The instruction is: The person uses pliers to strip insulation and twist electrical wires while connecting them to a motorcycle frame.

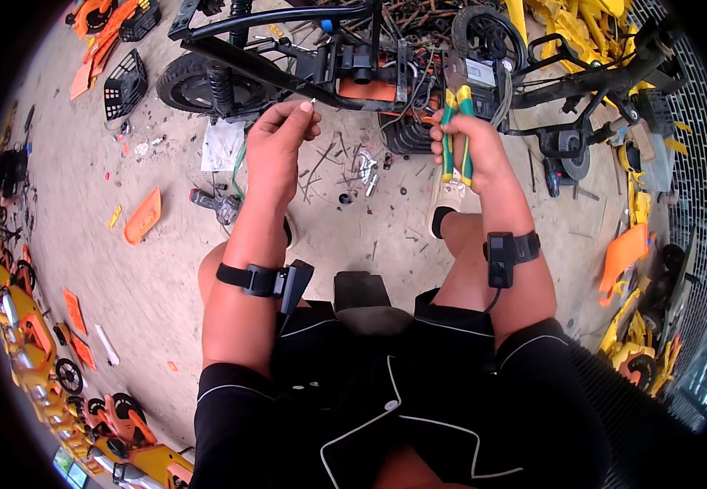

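My right hand (471, 147) is wrapped round a pair of pliers (465, 106) with green and yellow handles, jaws pointing away from me toward the black scooter frame (288, 81). Thumb and forefinger of my left hand (280, 134) are pinched together in front of the frame. A tiny pale bit shows at their tips, too small to name. Wires and an orange panel (370, 85) show inside the frame, between and beyond my hands. Beside the pliers' jaws sits a grey box-like unit (480, 72) with cables round it.
A power drill (216, 204) lies left of my left forearm; another (553, 175) lies at the right. An orange shell piece (143, 215) is on the floor at left. Screws and metal scraps litter the floor between my feet. Yellow panels (573, 41) are piled at far right.
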`<state>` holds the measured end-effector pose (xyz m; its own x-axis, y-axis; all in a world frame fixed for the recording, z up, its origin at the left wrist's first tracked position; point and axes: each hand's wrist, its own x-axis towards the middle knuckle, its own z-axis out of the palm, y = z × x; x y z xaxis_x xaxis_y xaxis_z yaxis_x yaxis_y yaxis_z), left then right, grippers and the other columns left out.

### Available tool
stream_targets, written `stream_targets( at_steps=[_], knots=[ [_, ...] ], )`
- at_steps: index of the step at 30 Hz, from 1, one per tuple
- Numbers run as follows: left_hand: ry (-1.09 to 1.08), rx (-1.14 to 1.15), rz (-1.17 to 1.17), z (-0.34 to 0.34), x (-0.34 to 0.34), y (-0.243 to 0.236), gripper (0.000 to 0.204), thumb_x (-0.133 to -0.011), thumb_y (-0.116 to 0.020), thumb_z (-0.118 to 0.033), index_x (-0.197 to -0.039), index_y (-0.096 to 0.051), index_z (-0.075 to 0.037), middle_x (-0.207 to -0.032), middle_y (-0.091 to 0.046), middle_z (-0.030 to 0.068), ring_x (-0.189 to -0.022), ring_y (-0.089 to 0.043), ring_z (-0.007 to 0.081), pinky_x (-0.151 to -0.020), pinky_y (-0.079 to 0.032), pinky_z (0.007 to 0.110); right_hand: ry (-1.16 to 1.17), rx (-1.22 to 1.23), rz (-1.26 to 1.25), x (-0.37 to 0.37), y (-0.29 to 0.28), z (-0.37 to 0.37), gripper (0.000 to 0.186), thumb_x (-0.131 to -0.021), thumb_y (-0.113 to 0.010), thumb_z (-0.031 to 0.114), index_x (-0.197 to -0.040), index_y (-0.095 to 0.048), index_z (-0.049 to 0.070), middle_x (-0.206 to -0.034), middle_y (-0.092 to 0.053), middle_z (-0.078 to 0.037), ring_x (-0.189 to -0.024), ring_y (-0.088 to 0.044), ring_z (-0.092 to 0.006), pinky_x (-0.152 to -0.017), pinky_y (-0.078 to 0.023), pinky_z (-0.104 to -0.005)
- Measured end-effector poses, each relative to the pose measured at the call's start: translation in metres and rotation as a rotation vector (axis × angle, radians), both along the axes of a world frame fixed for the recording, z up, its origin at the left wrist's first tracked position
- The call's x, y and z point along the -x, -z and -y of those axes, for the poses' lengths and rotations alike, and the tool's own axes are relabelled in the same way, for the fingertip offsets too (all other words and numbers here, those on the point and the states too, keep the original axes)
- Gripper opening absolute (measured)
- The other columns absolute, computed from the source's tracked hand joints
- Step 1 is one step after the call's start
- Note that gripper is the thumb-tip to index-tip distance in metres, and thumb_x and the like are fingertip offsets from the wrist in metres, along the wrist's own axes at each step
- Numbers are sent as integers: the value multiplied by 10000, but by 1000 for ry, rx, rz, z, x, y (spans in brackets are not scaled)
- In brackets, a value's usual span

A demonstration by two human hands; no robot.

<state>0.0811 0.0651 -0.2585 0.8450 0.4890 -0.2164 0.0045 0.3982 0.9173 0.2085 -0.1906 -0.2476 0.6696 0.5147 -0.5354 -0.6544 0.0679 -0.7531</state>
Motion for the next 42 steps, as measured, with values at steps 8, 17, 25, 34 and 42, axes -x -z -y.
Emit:
stream_targets(
  at_steps=[8, 17, 25, 34, 42],
  knots=[
    [154, -17, 7, 8, -3, 8, 182, -949, -657, -187, -1037, -640, -28, -927, -652, 43, -810, -583, 114, -727, -457, 267, -418, 170, 137, 31, -6, -36, 358, -853, -546, 168, -1162, -607, -2, -1066, -710, -96, -933, -649, -173, -678, -479, -288],
    [181, -117, -79, 19, -13, 10, 211, -928, -691, -206, -1035, -662, -27, -928, -659, 33, -837, -600, 116, -743, -468, 267, -433, 35, -83, 38, 14, -47, 491, -857, -503, 13, -1346, -477, -13, -1257, -600, -144, -1111, -624, -248, -882, -564, -421],
    [155, -226, -93, 24, -20, 14, 226, -897, -736, -226, -1011, -698, -36, -881, -669, 11, -811, -589, 86, -720, -443, 242, -460, 50, -78, 38, 22, -46, 521, -849, -528, 30, -1367, -473, 12, -1262, -586, -113, -1171, -589, -251, -947, -531, -451],
    [50, -320, -120, 31, -21, 19, 215, -875, -757, -162, -1016, -727, -2, -865, -696, 22, -775, -579, 68, -689, -460, 227, -503, 116, 4, 44, 33, -49, 457, -839, -557, 54, -1292, -499, 28, -1112, -545, -33, -1023, -585, -190, -928, -522, -431],
    [35, -517, -120, 36, -16, 11, 174, -855, -765, -124, -972, -737, 3, -809, -717, 41, -700, -598, 64, -627, -481, 228, -493, 182, 84, 49, 37, -50, 367, -807, -591, 43, -1170, -534, 22, -1030, -529, -28, -904, -561, -163, -868, -531, -389]
  ],
)
